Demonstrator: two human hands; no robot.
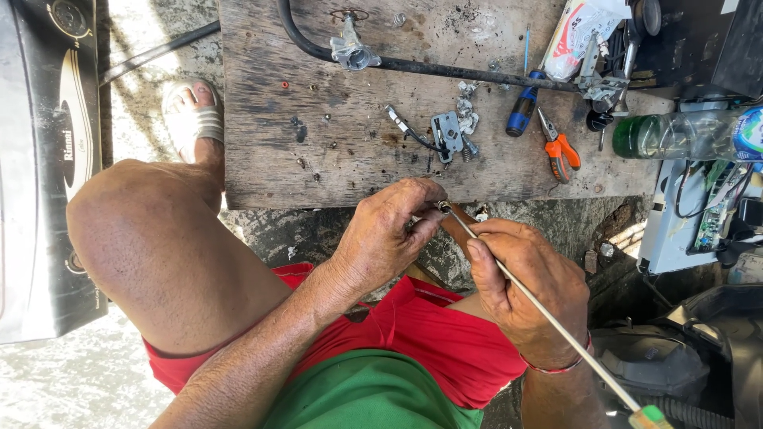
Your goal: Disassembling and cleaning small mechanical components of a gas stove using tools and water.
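My right hand (pixel 528 286) grips a long thin screwdriver (pixel 556 318) by its metal shaft; its green and yellow handle pokes out at the bottom right. The tip meets a small metal part (pixel 443 206) pinched in the fingers of my left hand (pixel 389 230). Both hands hover just below the near edge of a worn wooden board (pixel 318 79), above my lap in red shorts. A brown piece shows between the two hands, partly hidden.
On the board lie a black hose with a metal valve (pixel 354 52), a small metal bracket with screws (pixel 449 135), a blue-handled screwdriver (pixel 523 107) and orange pliers (pixel 560 151). A green bottle (pixel 675 135) lies right. A gas stove (pixel 48 167) stands left.
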